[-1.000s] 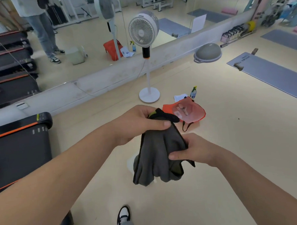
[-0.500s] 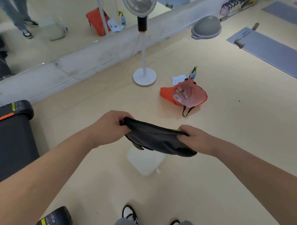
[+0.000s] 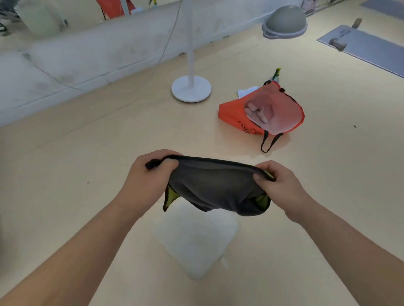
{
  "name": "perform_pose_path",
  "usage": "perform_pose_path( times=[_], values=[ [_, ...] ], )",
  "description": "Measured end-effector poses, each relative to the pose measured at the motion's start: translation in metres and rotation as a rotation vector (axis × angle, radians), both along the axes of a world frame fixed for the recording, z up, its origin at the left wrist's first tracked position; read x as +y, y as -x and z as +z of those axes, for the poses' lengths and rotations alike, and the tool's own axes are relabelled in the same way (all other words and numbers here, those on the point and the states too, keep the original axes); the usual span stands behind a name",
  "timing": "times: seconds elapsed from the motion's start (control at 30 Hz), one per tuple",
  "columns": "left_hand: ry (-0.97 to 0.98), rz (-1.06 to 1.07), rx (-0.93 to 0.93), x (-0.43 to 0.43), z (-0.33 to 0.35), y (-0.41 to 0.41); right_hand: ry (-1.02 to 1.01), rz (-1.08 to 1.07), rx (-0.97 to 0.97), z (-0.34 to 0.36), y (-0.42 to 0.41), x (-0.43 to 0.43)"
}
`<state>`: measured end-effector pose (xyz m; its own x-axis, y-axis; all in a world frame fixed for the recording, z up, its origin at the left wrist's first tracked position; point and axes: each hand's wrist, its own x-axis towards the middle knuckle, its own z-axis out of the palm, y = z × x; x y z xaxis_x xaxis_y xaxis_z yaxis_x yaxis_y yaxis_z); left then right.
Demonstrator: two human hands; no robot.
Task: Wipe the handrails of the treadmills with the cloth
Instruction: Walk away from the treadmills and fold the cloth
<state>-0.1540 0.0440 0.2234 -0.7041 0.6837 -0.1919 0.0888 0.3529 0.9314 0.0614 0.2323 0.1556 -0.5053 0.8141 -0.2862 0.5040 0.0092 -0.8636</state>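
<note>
Head camera: a person holds a dark grey cloth with a yellow-green underside stretched between both hands, in the air above a pale beige gym floor. The left hand has its fingers curled tight round the cloth's left end; the right hand pinches the right end between thumb and fingers. Beyond them an orange fabric bag lies near a white round fan-stand base.
</note>
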Motion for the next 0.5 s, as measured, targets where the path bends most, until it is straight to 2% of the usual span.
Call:
perform_pose_path(
  times=[0.13,0.27,0.37,0.5],
  values=[
    [-0.019,0.061,0.067,0.004,-0.06,0.004,-0.062,0.168,0.031,-0.056,0.0,0.012],
    [0.008,0.064,0.13,-0.002,-0.089,0.012,0.058,0.29,0.171,-0.064,-0.011,0.021],
    [0.033,0.011,0.147,-0.002,-0.087,0.018,0.094,0.437,0.042,-0.067,-0.017,0.022],
    [0.039,-0.095,0.147,0.003,-0.071,0.016,-0.015,0.614,-0.181,-0.08,-0.013,0.016]
  ],
)
